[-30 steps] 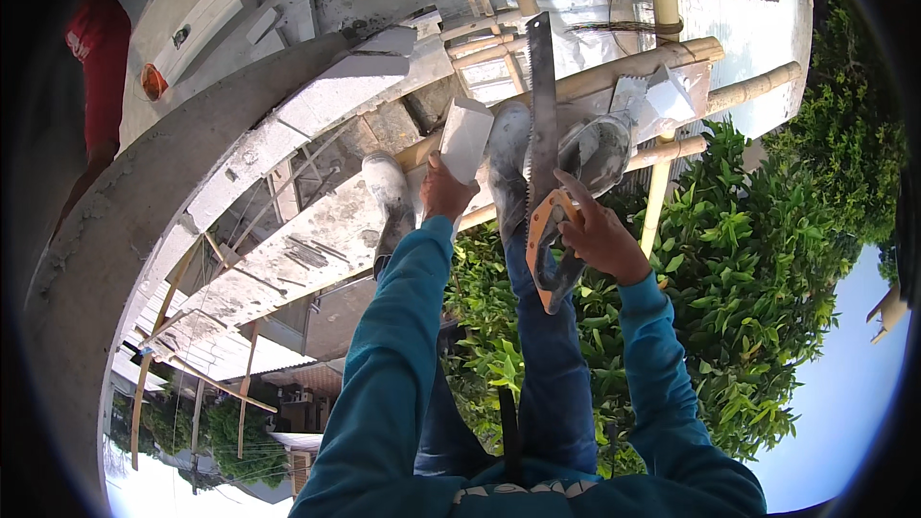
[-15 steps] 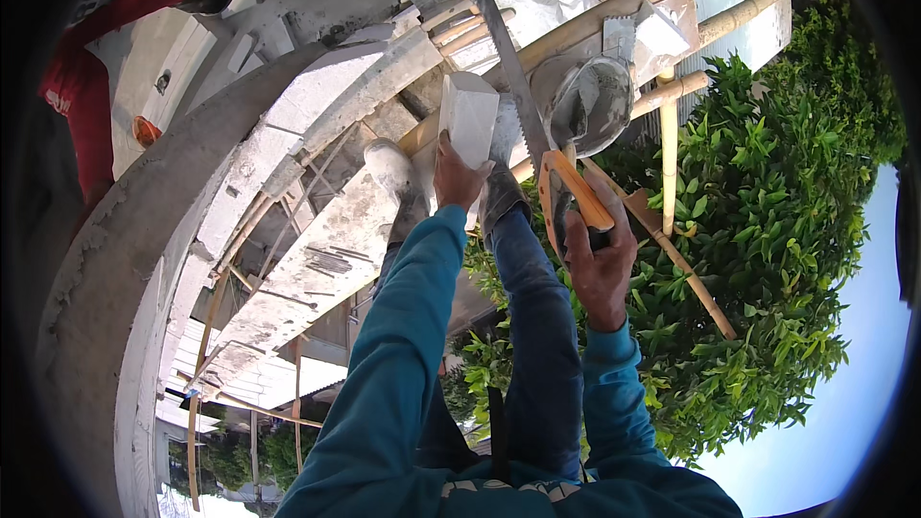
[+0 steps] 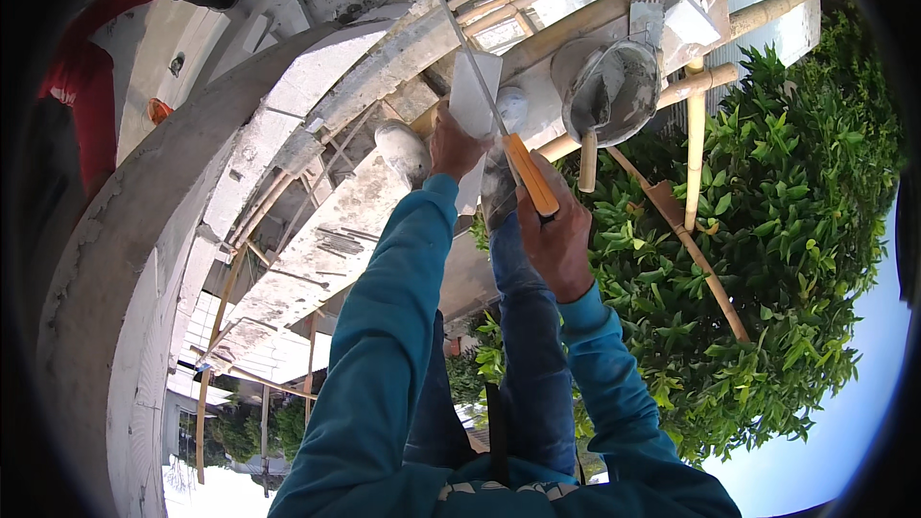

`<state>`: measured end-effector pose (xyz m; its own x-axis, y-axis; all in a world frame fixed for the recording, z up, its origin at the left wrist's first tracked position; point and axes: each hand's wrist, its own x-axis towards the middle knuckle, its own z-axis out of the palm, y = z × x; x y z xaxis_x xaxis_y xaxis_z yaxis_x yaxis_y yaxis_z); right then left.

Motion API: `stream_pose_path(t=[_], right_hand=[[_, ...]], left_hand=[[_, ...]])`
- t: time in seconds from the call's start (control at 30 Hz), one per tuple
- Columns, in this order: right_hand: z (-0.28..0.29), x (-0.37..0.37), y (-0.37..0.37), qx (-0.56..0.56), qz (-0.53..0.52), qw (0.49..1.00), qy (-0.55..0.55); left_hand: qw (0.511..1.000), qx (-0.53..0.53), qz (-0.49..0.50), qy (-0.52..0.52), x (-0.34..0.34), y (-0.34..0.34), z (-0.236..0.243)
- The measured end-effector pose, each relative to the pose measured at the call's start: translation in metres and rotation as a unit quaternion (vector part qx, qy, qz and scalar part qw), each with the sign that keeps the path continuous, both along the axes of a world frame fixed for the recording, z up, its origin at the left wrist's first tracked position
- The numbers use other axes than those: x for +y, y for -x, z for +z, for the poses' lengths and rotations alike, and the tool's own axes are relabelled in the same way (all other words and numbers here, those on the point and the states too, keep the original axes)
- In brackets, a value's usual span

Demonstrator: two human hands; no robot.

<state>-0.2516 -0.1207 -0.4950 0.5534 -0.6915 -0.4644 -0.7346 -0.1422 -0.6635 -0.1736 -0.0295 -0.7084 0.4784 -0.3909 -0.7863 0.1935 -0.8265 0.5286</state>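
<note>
The left hand [image 3: 456, 146] grips the left edge of a pale grey, straight-edged block [image 3: 470, 101] left of a round grey bucket [image 3: 641, 79], while the right hand [image 3: 566, 235] wraps around the orange wooden handle of a long metal-bladed saw [image 3: 531, 176], its blade crossing the block, contact unclear.

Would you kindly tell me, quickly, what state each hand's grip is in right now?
Left hand: closed, holding a pale block.
Right hand: closed around the orange saw handle.

Saw [image 3: 528, 173] swung left, blade turned edge-on across white block [image 3: 469, 101]; right hand [image 3: 564, 230] nearer left hand [image 3: 455, 146].
</note>
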Motion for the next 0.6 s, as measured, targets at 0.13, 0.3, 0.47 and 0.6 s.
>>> stream_pose_path(t=[0.13,0.3,0.47,0.6], right_hand=[[-0.005,0.000,0.003,-0.008,0.016,1.000,-0.004],[-0.008,0.005,0.004,0.012,0.030,0.999,-0.001],[-0.013,0.009,0.006,-0.038,0.049,0.998,0.031],[-0.001,0.018,0.020,0.005,0.041,0.999,-0.016]], left_hand=[[0.999,0.040,-0.012,-0.027,-0.001,-0.013,-0.006],[1.000,0.026,0.000,-0.006,0.003,-0.012,-0.009],[0.996,-0.077,-0.024,0.028,0.017,0.005,0.003],[0.999,-0.022,-0.030,0.003,0.020,0.008,0.010]])
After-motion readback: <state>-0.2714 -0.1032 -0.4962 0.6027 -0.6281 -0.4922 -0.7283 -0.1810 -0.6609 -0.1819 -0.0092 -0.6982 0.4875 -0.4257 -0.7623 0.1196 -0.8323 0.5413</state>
